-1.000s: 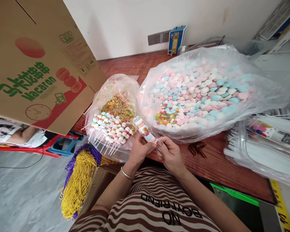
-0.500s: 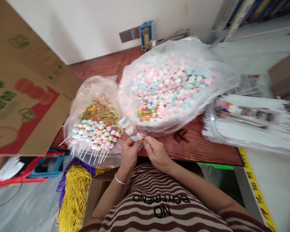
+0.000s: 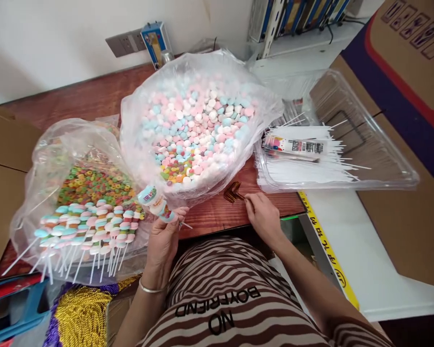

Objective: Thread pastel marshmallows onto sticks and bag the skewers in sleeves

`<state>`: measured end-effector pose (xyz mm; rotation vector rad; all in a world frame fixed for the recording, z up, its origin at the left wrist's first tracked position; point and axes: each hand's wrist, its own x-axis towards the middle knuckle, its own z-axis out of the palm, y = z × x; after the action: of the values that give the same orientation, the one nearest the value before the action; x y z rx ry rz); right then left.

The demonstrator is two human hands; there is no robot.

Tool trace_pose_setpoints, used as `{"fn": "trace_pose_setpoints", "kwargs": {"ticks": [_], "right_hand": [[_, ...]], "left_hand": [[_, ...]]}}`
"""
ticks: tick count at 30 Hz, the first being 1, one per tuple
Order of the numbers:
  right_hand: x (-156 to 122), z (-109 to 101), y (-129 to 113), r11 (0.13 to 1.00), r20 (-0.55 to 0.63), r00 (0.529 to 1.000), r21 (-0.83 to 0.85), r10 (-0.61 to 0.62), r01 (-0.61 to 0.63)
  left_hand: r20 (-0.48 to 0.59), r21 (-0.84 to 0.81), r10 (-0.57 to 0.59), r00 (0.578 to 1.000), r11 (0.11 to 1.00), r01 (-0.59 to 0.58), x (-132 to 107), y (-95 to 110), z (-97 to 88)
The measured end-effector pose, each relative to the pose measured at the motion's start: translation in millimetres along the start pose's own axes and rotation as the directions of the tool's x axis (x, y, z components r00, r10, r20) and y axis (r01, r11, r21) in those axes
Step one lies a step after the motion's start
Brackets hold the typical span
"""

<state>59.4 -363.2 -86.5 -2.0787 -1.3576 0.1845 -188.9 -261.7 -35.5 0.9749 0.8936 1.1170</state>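
Note:
My left hand (image 3: 163,241) is closed around the lower end of a marshmallow candy skewer (image 3: 157,205) in a clear printed wrapper. Its white stick pokes out to the right below the fingers. My right hand (image 3: 264,217) lies at the table's front edge, its thumb and forefinger pinching the end of a gold twist tie (image 3: 241,196). More gold ties (image 3: 232,192) lie bunched just beside these fingertips. Left of my left hand, finished candy skewers (image 3: 94,221) rest in a plastic bag with their sticks pointing toward me.
Ring-shaped gummies (image 3: 94,185) fill the left bag behind the skewers. A large clear bag (image 3: 137,113) holds pastel candies (image 3: 202,125). At right, a plastic tray (image 3: 383,180) carries white sticks (image 3: 300,172) and a printed packet (image 3: 296,146). Cardboard boxes (image 3: 390,221) stand on both sides.
My right hand has left the wrapped skewer and moved right to the gold ties. The left hand still holds the skewer. The camera view has swung to the right.

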Motion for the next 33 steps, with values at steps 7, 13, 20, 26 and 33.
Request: {"fn": "trace_pose_setpoints", "kwargs": {"ticks": [7, 13, 20, 26, 33], "right_hand": [[12, 17, 20, 0.976, 0.062, 0.997, -0.212, -0.041, 0.054], [18, 18, 22, 0.975, 0.072, 0.997, -0.221, -0.013, 0.028], [15, 14, 20, 0.974, 0.072, 0.996, -0.218, -0.054, 0.068], [17, 5, 13, 0.951, 0.131, 0.976, -0.237, -0.171, 0.199], [17, 2, 17, 0.993, 0.098, 0.988, -0.007, -0.119, 0.12]], "left_hand": [[0.014, 0.031, -0.047, 0.999, 0.998, 0.047, -4, -4, 9.6], [-0.003, 0.029, -0.074, 0.997, 0.997, 0.075, -5, -9, 5.6], [-0.011, 0.012, -0.113, 0.994, 0.993, 0.113, -7, -10, 6.6], [-0.035, 0.122, -0.137, 0.99, 0.982, 0.14, -9, -14, 4.4], [-0.008, 0.227, -0.14, 0.99, 0.964, 0.138, -10, -20, 1.0]]}}
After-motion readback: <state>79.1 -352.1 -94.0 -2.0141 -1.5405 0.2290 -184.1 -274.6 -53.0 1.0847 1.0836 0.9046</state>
